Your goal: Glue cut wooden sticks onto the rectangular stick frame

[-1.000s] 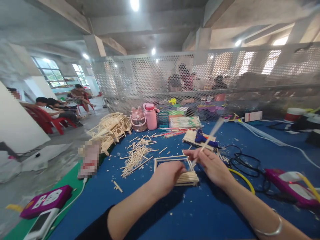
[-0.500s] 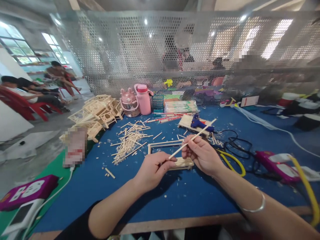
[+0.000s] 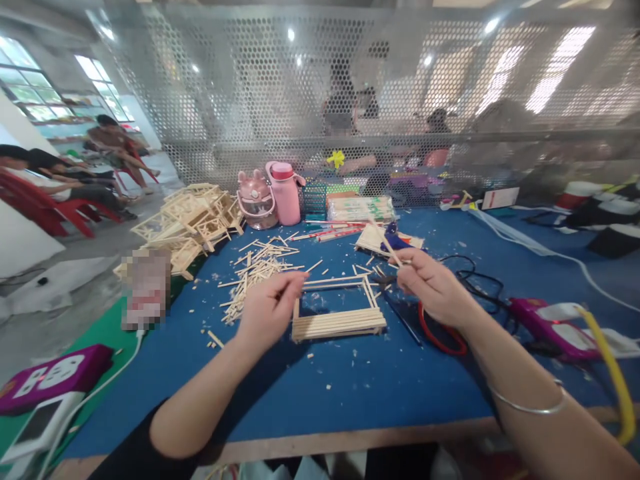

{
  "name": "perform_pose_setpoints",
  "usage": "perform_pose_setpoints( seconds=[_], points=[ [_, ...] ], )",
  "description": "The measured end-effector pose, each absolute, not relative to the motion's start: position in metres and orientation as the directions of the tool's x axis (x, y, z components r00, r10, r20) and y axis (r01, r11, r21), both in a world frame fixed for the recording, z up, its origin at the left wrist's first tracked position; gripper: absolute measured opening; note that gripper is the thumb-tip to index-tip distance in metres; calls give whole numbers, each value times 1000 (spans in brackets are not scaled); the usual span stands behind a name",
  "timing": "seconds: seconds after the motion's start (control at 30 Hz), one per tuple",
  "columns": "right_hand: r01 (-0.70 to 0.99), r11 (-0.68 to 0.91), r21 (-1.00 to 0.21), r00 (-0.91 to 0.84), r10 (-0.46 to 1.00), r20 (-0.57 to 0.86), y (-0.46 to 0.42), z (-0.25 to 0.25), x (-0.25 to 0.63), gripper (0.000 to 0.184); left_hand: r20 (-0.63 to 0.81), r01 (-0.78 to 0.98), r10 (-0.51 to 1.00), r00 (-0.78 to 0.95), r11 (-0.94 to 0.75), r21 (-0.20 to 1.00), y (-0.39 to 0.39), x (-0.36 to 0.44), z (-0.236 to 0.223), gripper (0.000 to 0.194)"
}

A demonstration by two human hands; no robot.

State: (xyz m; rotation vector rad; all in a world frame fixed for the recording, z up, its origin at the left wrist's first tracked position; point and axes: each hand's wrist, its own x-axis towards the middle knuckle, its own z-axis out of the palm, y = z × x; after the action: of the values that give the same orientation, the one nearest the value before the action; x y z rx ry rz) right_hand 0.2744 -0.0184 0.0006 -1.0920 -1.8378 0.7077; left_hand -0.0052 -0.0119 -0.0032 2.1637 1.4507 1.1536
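Note:
My right hand [image 3: 433,285] pinches a thin wooden stick [image 3: 384,241] near its lower end; the stick slants up and to the left. My left hand [image 3: 270,308] is closed, thumb against fingers, beside the wooden frame; whatever it may hold is hidden. Between my hands a rectangular frame of sticks [image 3: 336,327] lies on the blue table, its near side covered by several sticks laid side by side. Left of it spreads a pile of short sticks [image 3: 257,270]. Under my right hand is a red looped handle [image 3: 445,341].
Finished-looking stick structures [image 3: 193,223] are heaped at the left. Behind stand a pink bottle [image 3: 287,199], a pink jug [image 3: 256,203] and packed sticks [image 3: 360,208]. A blue glue gun [image 3: 395,238] lies right of centre. Purple power strips [image 3: 543,327] and cords flank the table; perforated metal screens the back.
My hands have moved apart. The left has let go of the stick and shifted left; the right has moved right with it, uncovering the frame.

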Motion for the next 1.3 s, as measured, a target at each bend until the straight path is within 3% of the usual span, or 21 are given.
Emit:
perform_pose_setpoints(
  seconds=[0.1,0.2,0.37,0.5,1.03,1.3],
  points=[
    [621,522,-585,-392,853,344,-13,1,286,20,385,687,921,59,-318,653,0,-26,-5,34],
    [617,632,-469,-536,774,338,-9,-10,279,21,195,658,975,102,-213,722,5,-37,-16,36],
    [594,688,-417,-594,724,350,-9,-28,261,29,-105,533,982,157,5,846,4,-36,-30,29],
    [603,704,-375,-600,710,369,-10,-31,254,30,-223,511,959,174,105,853,3,-36,-29,22],
    [631,717,-296,-626,696,353,-13,-33,247,30,-149,550,956,252,-15,835,0,-37,-30,18],
    [642,719,-267,-635,693,340,-12,-37,247,32,3,697,976,218,-158,700,-2,-35,-27,17]
  ],
)
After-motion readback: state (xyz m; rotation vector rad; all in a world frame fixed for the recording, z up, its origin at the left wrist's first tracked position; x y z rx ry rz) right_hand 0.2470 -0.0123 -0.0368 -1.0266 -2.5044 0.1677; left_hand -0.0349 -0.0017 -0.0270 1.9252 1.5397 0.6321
